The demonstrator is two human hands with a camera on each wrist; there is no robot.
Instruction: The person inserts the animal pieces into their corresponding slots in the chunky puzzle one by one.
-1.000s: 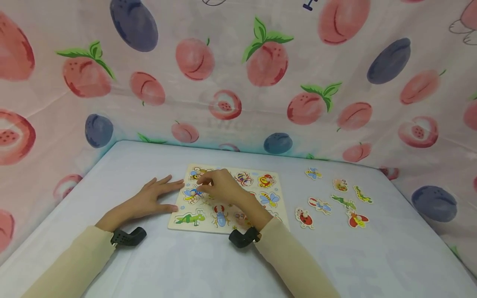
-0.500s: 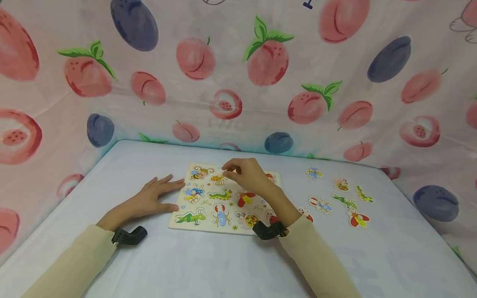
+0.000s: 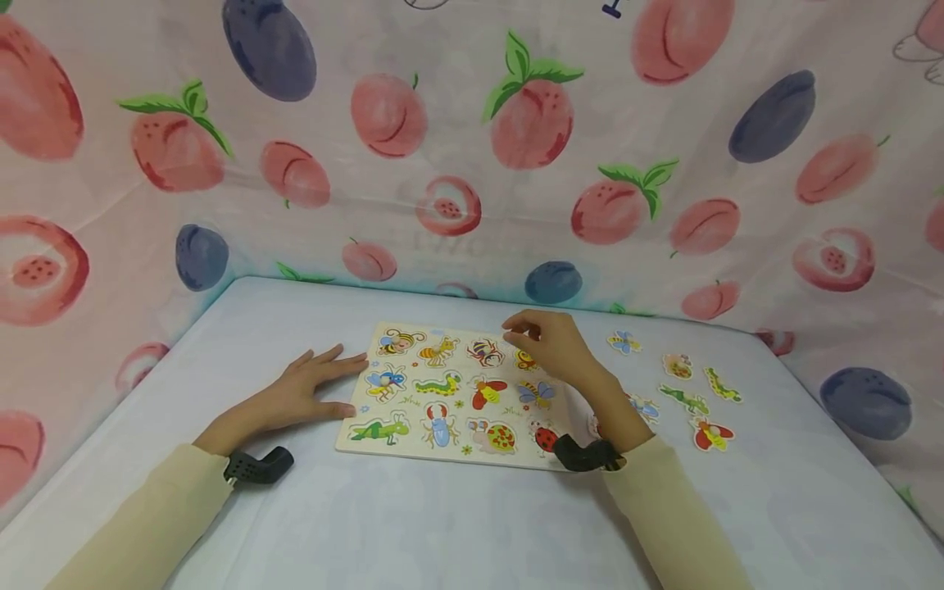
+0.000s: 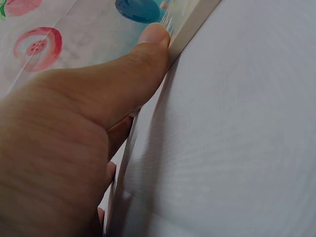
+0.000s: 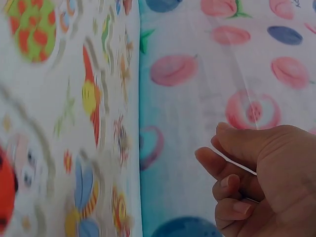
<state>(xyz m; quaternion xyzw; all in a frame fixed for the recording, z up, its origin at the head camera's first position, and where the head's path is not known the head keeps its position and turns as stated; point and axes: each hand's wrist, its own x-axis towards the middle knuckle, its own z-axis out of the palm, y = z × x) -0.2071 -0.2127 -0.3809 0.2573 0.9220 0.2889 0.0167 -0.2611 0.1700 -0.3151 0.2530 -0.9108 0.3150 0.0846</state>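
A pale puzzle board (image 3: pixel 413 445) with insect shapes in rows lies on the table. My left hand (image 3: pixel 295 395) rests at its left side, fingers straight and spread. In the left wrist view the thumb tip touches the board's edge (image 4: pixel 192 24). Above the board's far right corner hovers my right hand (image 3: pixel 553 344), partly covering a butterfly shape (image 3: pixel 525 360). The right wrist view shows this hand (image 5: pixel 266 177) with loosely bent fingers, thumb and forefinger apart, nothing between them. Beyond its wrist lie a blue beetle piece (image 3: pixel 644 408) and a mostly hidden ladybird piece (image 3: pixel 594 426).
Right of the board lie more loose pieces: a bee (image 3: pixel 624 342), a snail (image 3: pixel 677 366), a caterpillar (image 3: pixel 722 384), a grasshopper (image 3: pixel 684 399) and a red-winged insect (image 3: pixel 711 435). A fruit-patterned cloth (image 3: pixel 472 238) hangs behind the white table (image 3: pixel 413 524).
My right hand has moved rightward from the board's left part, across the top row, to its far right corner. The left hand has stayed at the left edge.
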